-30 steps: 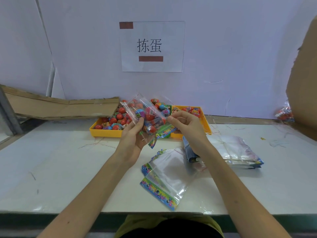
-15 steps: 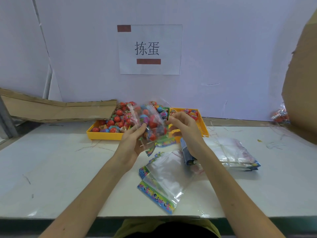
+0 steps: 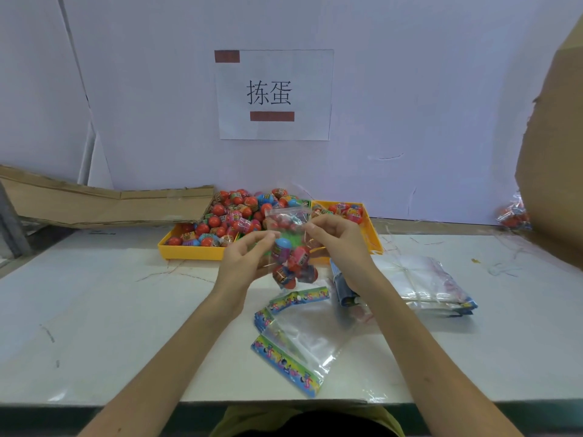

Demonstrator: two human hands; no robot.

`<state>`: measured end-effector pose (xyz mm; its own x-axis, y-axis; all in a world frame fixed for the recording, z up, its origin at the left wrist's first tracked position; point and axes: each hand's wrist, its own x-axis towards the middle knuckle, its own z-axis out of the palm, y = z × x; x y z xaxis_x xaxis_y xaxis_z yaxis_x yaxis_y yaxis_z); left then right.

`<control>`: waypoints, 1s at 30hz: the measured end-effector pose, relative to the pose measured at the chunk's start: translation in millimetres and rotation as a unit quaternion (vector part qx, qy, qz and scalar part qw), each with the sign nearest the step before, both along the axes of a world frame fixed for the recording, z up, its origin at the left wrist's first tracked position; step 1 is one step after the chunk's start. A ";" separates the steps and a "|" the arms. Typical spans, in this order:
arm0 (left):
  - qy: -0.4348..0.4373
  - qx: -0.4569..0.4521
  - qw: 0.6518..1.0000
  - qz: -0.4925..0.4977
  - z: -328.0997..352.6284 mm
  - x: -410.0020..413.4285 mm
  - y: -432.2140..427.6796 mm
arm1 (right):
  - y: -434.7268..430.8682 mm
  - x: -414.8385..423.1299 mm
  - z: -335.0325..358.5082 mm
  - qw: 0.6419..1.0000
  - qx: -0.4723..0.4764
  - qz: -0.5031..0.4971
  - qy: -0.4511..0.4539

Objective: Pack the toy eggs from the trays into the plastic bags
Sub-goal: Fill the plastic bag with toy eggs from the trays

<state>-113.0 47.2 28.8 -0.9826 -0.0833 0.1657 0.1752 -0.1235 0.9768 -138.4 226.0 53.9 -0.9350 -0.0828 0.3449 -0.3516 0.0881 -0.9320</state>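
both hands [image 3: 291,244] pinch the top of a filled bag [image 3: 291,247] held above the surface [image 3: 94,310] just near of the trays [image 3: 189,251]; it looks light, floppy and slick, so best gripped at the seal.

Filled bag [image 3: 291,247]: clear, glossy plastic film, crinkled, holding toy eggs [image 3: 233,216] of shiny red and blue plastic with printed wrappers. Empty bags [image 3: 299,342]: same transparent glossy film with printed colour strips; trays [image 3: 189,252] of smooth yellow plastic. Table [image 3: 94,310]: smooth white, faintly scuffed; cardboard [image 3: 104,203] matt brown; paper sign [image 3: 273,94] matt white.
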 end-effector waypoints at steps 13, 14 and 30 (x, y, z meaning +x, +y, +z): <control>0.035 0.035 0.996 0.076 2.2 0.9 -0.5 | -4.3 0.5 -4.6 0.990 0.083 -0.091 0.068; 0.035 0.034 0.996 0.075 1.7 0.9 -0.6 | -4.0 0.3 -4.7 0.990 0.080 -0.093 0.068; 0.073 0.031 0.996 0.050 2.1 0.5 1.0 | -3.4 1.8 -4.8 0.987 0.069 -0.117 0.083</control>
<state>-112.5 48.2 30.9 -0.9347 -0.1947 0.2975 0.3292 -0.1580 0.9310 -136.7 222.6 49.1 -0.8658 0.0721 0.4951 -0.4529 0.3076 -0.8368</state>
